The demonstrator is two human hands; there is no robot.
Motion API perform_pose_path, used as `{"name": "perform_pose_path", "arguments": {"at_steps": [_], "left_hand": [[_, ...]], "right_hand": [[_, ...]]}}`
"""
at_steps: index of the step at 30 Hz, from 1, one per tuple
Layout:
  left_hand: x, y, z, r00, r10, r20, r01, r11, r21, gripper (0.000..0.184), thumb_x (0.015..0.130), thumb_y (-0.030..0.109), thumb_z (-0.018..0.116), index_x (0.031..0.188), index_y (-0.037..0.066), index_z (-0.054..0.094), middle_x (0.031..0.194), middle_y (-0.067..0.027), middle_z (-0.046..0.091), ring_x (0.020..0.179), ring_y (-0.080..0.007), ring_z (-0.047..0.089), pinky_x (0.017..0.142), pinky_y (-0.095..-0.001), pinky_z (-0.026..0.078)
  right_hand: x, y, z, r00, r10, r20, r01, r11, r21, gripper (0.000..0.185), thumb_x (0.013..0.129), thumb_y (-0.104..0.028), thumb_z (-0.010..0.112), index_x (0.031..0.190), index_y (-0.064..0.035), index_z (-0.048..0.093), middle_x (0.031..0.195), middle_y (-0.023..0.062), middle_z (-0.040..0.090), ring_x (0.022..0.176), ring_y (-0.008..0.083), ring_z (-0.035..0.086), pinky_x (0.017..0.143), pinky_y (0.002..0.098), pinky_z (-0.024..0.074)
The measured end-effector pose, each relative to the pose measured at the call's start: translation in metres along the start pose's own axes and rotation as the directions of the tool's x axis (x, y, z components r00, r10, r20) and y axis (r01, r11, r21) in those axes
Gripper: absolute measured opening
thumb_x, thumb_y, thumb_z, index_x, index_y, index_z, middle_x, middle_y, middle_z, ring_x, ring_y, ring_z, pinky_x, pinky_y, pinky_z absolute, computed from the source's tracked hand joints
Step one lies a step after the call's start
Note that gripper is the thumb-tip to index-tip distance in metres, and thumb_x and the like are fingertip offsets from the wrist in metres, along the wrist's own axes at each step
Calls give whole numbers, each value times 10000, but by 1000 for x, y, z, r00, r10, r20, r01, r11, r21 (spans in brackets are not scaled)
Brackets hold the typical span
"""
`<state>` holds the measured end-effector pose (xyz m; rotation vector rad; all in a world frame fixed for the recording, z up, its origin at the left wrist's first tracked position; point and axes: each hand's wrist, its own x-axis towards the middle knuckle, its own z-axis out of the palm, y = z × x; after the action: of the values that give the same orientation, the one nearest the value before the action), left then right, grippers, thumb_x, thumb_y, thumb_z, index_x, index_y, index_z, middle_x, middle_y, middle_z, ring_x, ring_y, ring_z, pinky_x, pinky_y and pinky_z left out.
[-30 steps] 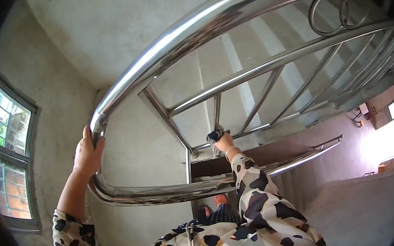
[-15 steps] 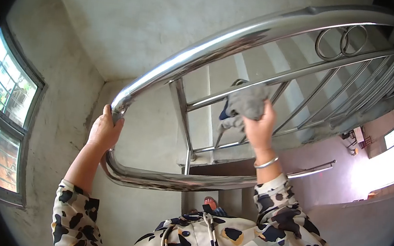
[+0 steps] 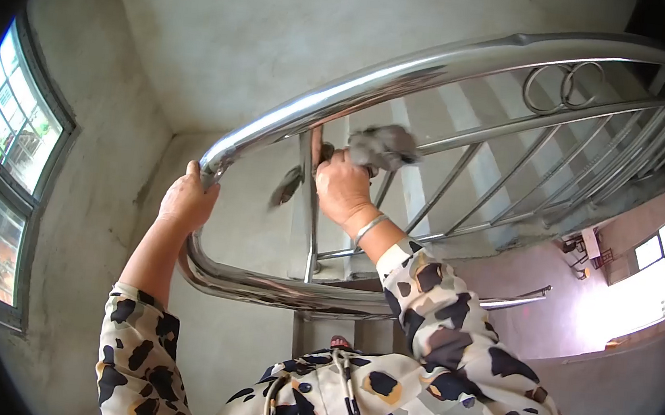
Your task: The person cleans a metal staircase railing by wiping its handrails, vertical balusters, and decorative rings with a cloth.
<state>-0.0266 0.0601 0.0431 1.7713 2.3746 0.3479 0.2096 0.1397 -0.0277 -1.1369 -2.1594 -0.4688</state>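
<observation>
A shiny metal handrail curves from the upper right round to the left and back below. My left hand is wrapped round its left bend. Near the upright post and the left end of the middle rail, my right hand grips a grey cloth. The cloth is blurred and bulges out to the right of the fingers; a dark loose piece of it hangs left of the post. One finger of the right hand points up along the post.
Grey stairs rise behind the thin slanted bars. A barred window is in the left wall. Lower right, a room with a bright window and furniture shows below. A foot is visible under the lower rail.
My right hand has moved from the lower bar up to the middle rail, then left to the post, with the cloth. My left hand stays on the bend while the view shifts.
</observation>
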Motion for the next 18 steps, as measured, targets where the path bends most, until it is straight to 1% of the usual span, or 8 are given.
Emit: {"name": "perform_pose_path", "arguments": {"at_steps": [2, 4, 7, 10, 11, 12, 14, 18], "left_hand": [[3, -8, 5, 1000, 27, -13, -28, 999, -20, 513, 806, 311, 517, 1169, -19, 366, 967, -253, 571, 934, -371, 553, 802, -431, 434], [2, -7, 4, 1000, 21, -1, -21, 999, -37, 516, 807, 314, 521, 1178, -8, 364, 988, -241, 568, 958, -369, 541, 812, -427, 425], [1, -5, 2, 1000, 9, 22, -8, 1000, -24, 532, 807, 313, 522, 1199, -4, 351, 986, -242, 568, 957, -371, 541, 812, -429, 427], [2, -6, 3, 1000, 15, 9, -15, 999, -37, 535, 809, 313, 522, 1199, -9, 349, 979, -244, 568, 956, -369, 543, 816, -428, 428], [2, -6, 4, 1000, 17, 11, -17, 999, -41, 535, 809, 313, 522, 1199, -9, 349, 979, -244, 568, 956, -369, 543, 816, -428, 428], [3, -6, 3, 1000, 23, 10, -23, 999, -27, 530, 809, 310, 520, 1192, -16, 351, 976, -248, 568, 953, -369, 545, 818, -426, 430], [3, -8, 5, 1000, 23, 13, -23, 1000, -14, 526, 810, 307, 518, 1185, -22, 354, 974, -252, 567, 950, -368, 547, 819, -424, 431], [6, -8, 7, 1000, 23, 5, -23, 999, 28, 565, 811, 300, 512, 1219, -45, 327, 971, -260, 568, 941, -372, 552, 819, -423, 434]], "right_hand": [[-10, 14, -2, 999, 34, -15, -33, 998, 55, 135, 703, -117, 500, 614, -47, 573, 691, 151, 560, 687, 295, 548, 651, 429, 421], [-16, 40, -15, 977, -209, 32, 210, 978, -12, 97, 724, -87, 473, 694, -48, 557, 694, 165, 550, 632, 318, 538, 602, 415, 422], [-14, 85, -60, 953, -303, 18, 301, 952, 56, 111, 712, -67, 476, 801, -55, 540, 697, 181, 556, 613, 330, 544, 594, 426, 425], [-15, 136, -121, 932, 213, 294, -210, 977, -42, 262, 660, -21, 473, 917, -35, 523, 788, 228, 585, 708, 367, 581, 634, 444, 444], [-19, 159, -138, 970, 207, 126, -217, 974, 72, 344, 663, -25, 474, 1003, -27, 524, 856, 268, 573, 731, 404, 579, 661, 446, 463], [-14, 153, -172, 845, 509, 166, -515, 857, -9, 421, 643, -12, 496, 1063, -4, 518, 963, 288, 545, 891, 423, 545, 793, 429, 445], [-22, 194, -184, 983, 83, -166, -120, 967, -226, 495, 587, 29, 522, 1082, 22, 529, 1104, 285, 499, 1072, 422, 449, 921, 425, 364], [-21, 170, -145, 944, 186, -274, -244, 950, -197, 486, 550, 56, 518, 1034, 41, 556, 1197, 308, 404, 1192, 419, 329, 1004, 406, 290]]}}
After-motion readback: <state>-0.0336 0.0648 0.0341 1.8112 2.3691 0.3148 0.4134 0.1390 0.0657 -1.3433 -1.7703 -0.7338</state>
